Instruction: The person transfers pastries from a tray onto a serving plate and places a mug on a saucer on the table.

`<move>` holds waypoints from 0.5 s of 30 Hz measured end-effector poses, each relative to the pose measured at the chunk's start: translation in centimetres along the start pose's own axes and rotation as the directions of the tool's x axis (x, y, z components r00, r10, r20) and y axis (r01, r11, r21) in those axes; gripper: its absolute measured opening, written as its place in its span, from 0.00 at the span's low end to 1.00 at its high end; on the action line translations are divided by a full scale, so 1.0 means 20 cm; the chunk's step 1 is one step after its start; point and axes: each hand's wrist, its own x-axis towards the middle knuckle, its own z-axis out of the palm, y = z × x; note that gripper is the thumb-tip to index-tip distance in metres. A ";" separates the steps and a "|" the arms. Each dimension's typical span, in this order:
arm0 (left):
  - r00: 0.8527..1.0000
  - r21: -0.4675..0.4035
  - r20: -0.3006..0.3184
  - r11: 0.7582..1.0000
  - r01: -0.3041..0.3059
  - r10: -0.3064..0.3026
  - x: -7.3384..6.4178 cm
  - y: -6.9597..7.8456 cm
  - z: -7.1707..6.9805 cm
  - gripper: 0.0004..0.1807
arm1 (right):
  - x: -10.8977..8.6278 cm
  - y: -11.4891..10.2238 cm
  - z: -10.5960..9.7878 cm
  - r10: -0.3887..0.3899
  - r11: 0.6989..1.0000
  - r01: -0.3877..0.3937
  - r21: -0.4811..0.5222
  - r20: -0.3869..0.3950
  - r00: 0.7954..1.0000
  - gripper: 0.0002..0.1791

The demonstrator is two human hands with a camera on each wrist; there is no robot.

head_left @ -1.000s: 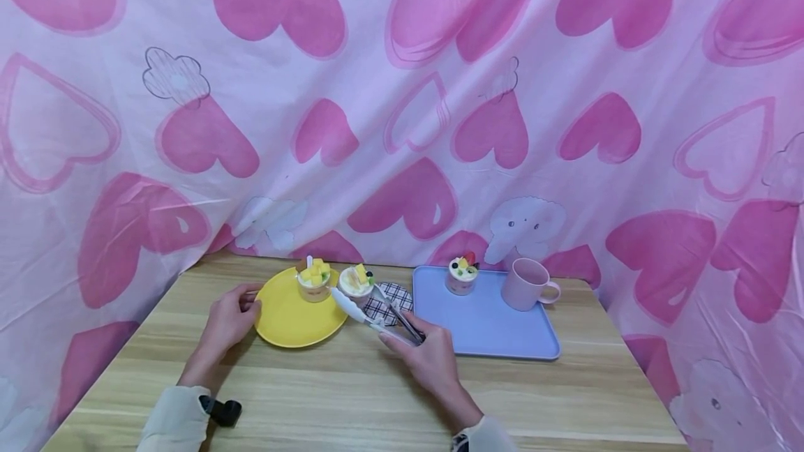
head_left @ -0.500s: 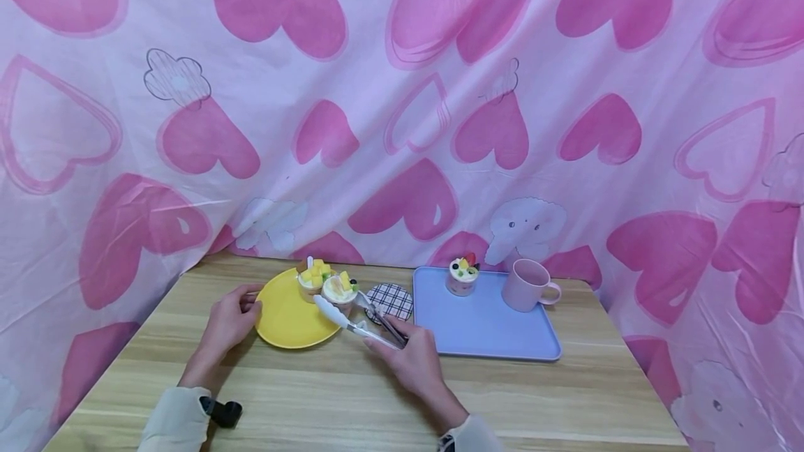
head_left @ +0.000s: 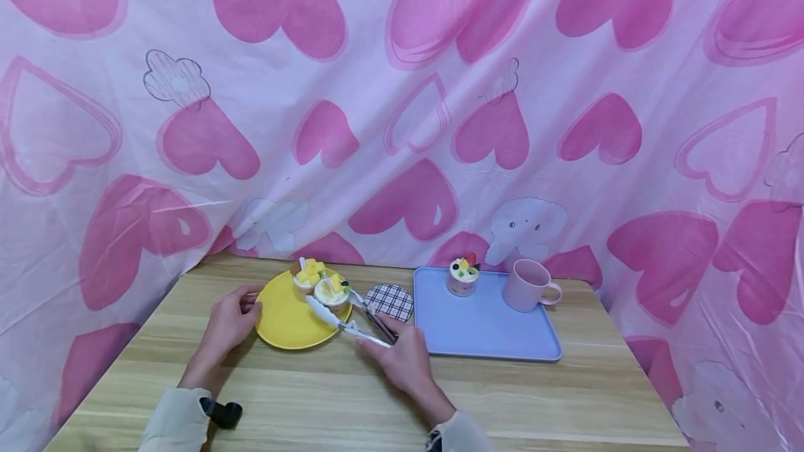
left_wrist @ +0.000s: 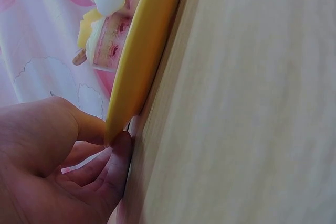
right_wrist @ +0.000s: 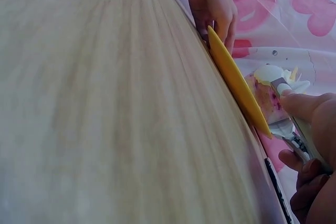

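Note:
My left hand (head_left: pixel 229 319) pinches the left rim of the round yellow plate (head_left: pixel 283 323); in the left wrist view the thumb lies on top and a finger (left_wrist: pixel 119 156) underneath. The right hand (head_left: pixel 405 358) holds metal tongs with white tips (head_left: pixel 324 312). Between those tips is a cream-topped dessert cup (head_left: pixel 333 290) with yellow fruit cubes, over the plate's right side. Another dessert cup (head_left: pixel 306 276), heaped with yellow cubes and bearing a white stick, stands at the back of the plate, right beside the held cup.
Right of the plate lies a round checked coaster (head_left: pixel 391 300). Beyond it, a blue tray (head_left: pixel 484 330) carries a dessert cup (head_left: pixel 463 277) with a strawberry and a pink mug (head_left: pixel 526 286). A pink heart-print cloth (head_left: pixel 402 124) hangs behind the wooden table (head_left: pixel 301 403).
My right hand has moved left, bringing the tongs and dessert cup from the plate's right edge to over the plate. The back cup has shifted slightly left. My left hand stays put.

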 end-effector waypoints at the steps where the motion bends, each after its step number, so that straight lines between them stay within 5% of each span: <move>1: 1.000 -0.001 0.002 1.000 0.001 -0.001 0.00 0.00 0.00 0.23 | 0.00 0.00 0.01 -0.001 1.000 0.001 -0.002 0.001 1.000 0.38; 15: 1.000 0.009 -0.007 1.000 -0.006 0.006 0.00 0.00 0.00 0.23 | -0.01 -0.01 0.01 0.011 1.000 -0.011 -0.001 0.051 0.999 0.42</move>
